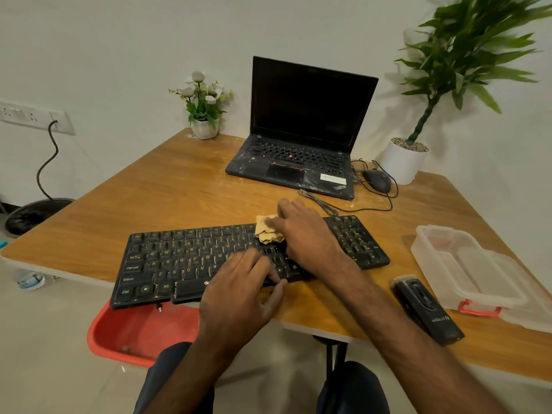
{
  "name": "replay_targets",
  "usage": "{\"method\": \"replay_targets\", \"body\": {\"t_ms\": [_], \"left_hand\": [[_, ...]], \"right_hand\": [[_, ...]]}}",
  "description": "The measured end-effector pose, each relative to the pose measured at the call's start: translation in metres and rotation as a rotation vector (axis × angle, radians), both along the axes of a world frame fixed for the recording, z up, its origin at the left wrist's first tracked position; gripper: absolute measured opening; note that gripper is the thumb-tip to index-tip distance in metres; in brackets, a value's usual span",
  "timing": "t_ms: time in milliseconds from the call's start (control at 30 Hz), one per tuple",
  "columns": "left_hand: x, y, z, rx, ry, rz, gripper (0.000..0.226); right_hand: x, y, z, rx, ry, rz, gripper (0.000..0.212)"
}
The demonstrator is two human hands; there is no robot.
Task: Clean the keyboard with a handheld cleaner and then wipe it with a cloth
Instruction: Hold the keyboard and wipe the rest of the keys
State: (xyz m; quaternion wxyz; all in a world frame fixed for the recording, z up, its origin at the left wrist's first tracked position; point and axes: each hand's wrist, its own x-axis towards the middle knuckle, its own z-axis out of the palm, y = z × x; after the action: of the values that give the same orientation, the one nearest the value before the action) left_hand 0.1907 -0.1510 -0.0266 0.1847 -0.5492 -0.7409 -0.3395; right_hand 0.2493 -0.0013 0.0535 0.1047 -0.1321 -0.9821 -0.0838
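A black keyboard [179,264] lies across the wooden desk [185,186], its left end over the front edge. My right hand [304,234] presses a crumpled tan cloth [267,233] onto the keys near the upper middle, fingers laid over it. My left hand [242,291] rests on the keyboard's front edge, fingers on the keys and thumb at the front rim. The black handheld cleaner [427,309] lies on the desk to the right, apart from both hands.
An open laptop [301,130] stands behind the keyboard, with a mouse [377,180] and cables beside it. A clear plastic box [466,273] sits at right. A small flower pot [204,127], a tall plant in a white pot [403,162] and a red bin [140,333] below the desk edge.
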Motion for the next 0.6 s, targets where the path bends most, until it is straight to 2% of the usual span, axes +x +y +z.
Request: {"method": "replay_targets", "body": {"t_ms": [200,367,500,600], "left_hand": [[0.0,-0.001,-0.001,0.003,-0.012,-0.02,0.017],[-0.001,0.0,-0.001,-0.003,0.002,-0.01,0.018],[0.0,-0.001,-0.002,-0.011,-0.005,-0.007,0.018],[0.0,-0.001,-0.002,-0.008,0.001,0.002,0.017]], "right_hand": [[0.01,0.025,0.0,-0.062,0.075,-0.208,0.047],[0.0,0.0,0.0,-0.057,0.007,-0.009,0.049],[0.005,0.014,0.003,-0.034,0.035,-0.125,0.051],[-0.005,-0.005,0.002,-0.036,0.017,-0.068,0.045]]}}
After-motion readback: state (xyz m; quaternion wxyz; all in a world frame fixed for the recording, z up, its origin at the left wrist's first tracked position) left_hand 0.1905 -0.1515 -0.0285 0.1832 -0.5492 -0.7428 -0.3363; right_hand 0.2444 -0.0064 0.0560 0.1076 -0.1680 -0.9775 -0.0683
